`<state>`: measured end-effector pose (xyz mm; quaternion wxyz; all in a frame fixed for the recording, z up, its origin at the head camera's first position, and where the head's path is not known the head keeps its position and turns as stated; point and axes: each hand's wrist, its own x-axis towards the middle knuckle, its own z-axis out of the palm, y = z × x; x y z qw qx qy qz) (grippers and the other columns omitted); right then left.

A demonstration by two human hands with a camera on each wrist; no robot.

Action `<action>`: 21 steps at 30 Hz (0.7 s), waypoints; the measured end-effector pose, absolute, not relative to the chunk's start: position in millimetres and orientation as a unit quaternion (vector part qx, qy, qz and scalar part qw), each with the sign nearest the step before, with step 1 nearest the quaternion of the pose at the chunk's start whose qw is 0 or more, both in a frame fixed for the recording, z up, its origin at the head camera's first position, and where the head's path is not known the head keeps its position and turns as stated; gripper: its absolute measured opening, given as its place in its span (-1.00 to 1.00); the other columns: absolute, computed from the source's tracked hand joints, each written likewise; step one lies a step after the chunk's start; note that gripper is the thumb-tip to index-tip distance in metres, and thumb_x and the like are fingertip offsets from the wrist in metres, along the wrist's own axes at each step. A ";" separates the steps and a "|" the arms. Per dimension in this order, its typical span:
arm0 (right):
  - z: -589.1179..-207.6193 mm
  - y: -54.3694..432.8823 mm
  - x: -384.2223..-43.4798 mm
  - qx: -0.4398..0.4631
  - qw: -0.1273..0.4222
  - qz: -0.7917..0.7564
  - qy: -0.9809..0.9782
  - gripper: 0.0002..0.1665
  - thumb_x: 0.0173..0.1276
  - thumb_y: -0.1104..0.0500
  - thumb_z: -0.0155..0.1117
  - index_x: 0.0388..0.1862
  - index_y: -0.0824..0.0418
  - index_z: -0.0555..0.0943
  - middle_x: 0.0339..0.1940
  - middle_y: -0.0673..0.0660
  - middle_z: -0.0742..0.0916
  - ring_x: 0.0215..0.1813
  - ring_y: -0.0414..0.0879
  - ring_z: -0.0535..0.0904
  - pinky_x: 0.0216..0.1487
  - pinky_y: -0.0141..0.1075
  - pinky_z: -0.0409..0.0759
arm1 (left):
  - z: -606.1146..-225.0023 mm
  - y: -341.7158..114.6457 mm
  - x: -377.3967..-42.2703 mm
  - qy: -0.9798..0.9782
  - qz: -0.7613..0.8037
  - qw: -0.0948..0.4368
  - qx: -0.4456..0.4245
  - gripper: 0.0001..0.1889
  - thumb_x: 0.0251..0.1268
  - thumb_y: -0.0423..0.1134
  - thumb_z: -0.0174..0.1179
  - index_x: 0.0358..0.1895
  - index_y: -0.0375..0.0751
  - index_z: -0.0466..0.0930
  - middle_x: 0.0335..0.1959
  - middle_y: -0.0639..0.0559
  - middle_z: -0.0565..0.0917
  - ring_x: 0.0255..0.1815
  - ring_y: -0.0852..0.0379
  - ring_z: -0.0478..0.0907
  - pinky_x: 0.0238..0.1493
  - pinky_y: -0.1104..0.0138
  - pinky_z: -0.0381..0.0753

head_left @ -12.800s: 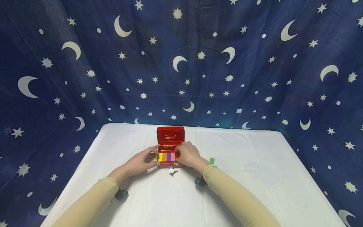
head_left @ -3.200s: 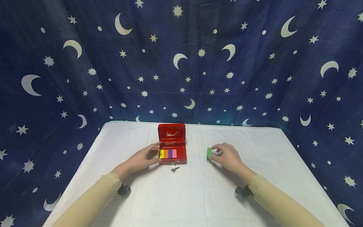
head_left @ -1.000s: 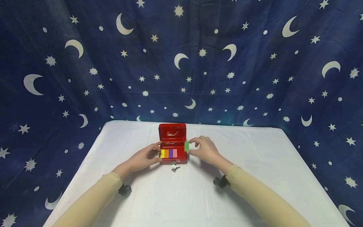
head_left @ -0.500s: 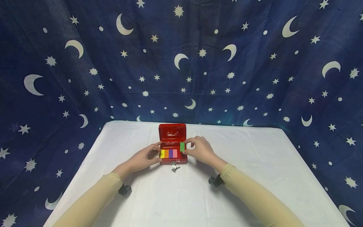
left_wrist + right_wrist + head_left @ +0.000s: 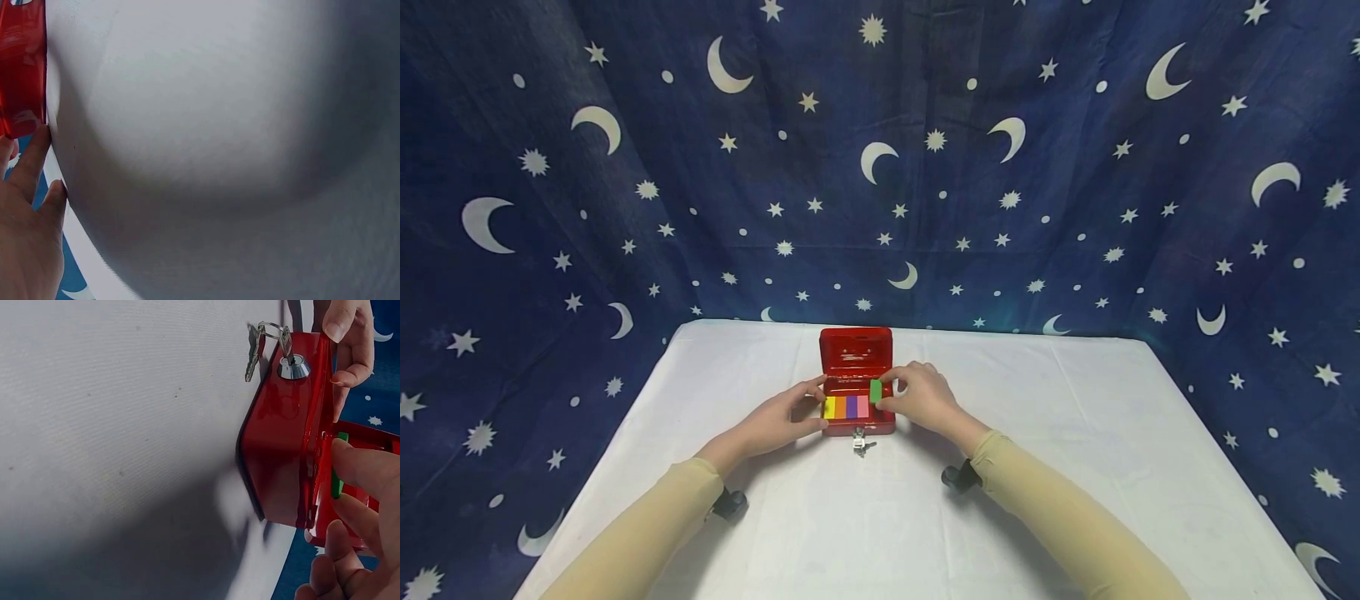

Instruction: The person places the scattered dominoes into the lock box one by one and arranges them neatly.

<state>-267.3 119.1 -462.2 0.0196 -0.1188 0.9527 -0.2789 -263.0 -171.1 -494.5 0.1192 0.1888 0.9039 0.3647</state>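
A red metal cash box (image 5: 857, 430) stands on the table with its lid (image 5: 855, 350) raised. In its left part lies a row of coloured blocks: yellow (image 5: 829, 407), orange (image 5: 840, 407), purple (image 5: 852, 407) and pink (image 5: 862, 406). My left hand (image 5: 775, 418) holds the box by its left side, thumb near the front corner and index finger near the back. Between right thumb and index finger, my right hand (image 5: 921, 396) pinches a green block (image 5: 876, 392) over the right part of the box, just beside the pink one. The block's lower end is hidden in the head view.
A lock (image 5: 859, 438) with keys (image 5: 255, 353) hanging from it sits on the box's front wall. White cloth covers the table (image 5: 1060, 467). A dark blue curtain (image 5: 1045, 192) with moons and stars hangs behind and at both sides.
My right hand picked up the green block from the table on the right and carried it left into the box's opening. It is now lower and closer to the pink block. The left hand stays put.
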 end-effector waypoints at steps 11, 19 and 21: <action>-458.6 107.4 -271.1 -0.101 0.064 -0.265 0.957 -0.47 0.12 -0.05 0.63 0.08 0.03 0.75 -0.26 -0.04 0.65 -0.10 -0.07 0.47 -0.12 -0.17 0.54 | -495.2 -172.7 -263.6 0.903 0.364 0.118 0.196 -0.53 0.25 0.18 0.39 0.14 0.20 0.48 0.60 0.34 0.21 0.62 0.02 0.11 0.49 -0.22 0.16; -460.4 104.9 -274.9 -0.108 0.071 -0.241 0.962 -0.51 0.13 -0.04 0.61 0.04 0.05 0.76 -0.33 -0.06 0.64 -0.12 -0.05 0.46 -0.13 -0.18 0.51 | -493.4 -173.1 -263.1 0.903 0.362 0.116 0.201 -0.51 0.26 0.19 0.38 0.15 0.14 0.49 0.60 0.30 0.21 0.63 -0.01 0.10 0.51 -0.21 0.14; -460.7 104.4 -275.6 -0.110 0.073 -0.235 0.963 -0.52 0.13 -0.05 0.62 0.03 0.05 0.76 -0.32 -0.06 0.65 -0.12 -0.06 0.46 -0.12 -0.18 0.51 | -493.6 -173.2 -263.2 0.903 0.362 0.116 0.200 -0.52 0.26 0.18 0.38 0.15 0.14 0.49 0.60 0.30 0.21 0.63 -0.01 0.10 0.51 -0.21 0.14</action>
